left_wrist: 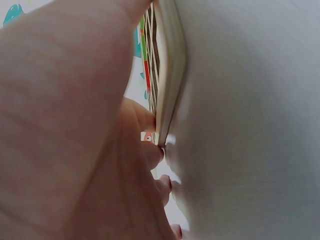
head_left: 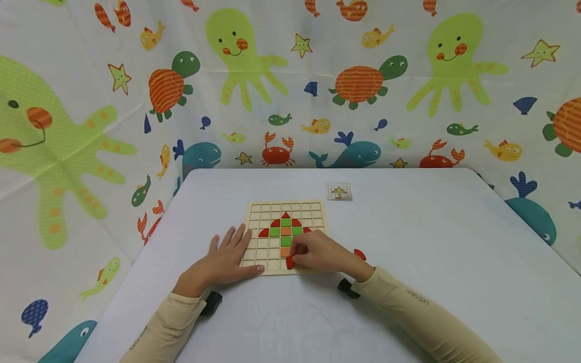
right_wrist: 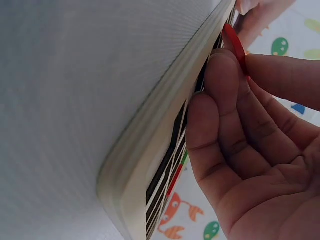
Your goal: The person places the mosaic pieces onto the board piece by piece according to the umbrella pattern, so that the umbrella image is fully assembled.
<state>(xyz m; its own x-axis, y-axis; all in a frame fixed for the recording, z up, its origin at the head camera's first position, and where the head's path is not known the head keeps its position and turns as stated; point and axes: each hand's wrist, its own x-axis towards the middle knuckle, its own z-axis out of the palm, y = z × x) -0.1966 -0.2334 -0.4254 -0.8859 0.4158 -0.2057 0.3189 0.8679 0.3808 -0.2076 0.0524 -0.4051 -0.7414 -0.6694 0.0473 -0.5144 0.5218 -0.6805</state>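
Note:
A square wooden grid board [head_left: 263,254] lies on the white table, with red, green and orange pieces set in its cells in a plane-like shape. My left hand [head_left: 227,259] rests at the board's left side, fingers spread and straight, the thumb over its front edge. Between thumb and fingers my right hand [head_left: 317,252] pinches a red tile [head_left: 289,262], held at the front row just below the lower orange tile [head_left: 285,251]. In the right wrist view the red tile [right_wrist: 236,47] stands tilted, one edge at the board. The right hand hides part of the board's right side.
A small pattern card [head_left: 339,191] showing a similar coloured figure lies behind the board to the right. Another red piece [head_left: 360,254] lies on the table beyond my right wrist. A patterned sea-animal curtain [head_left: 290,65] hangs behind the table.

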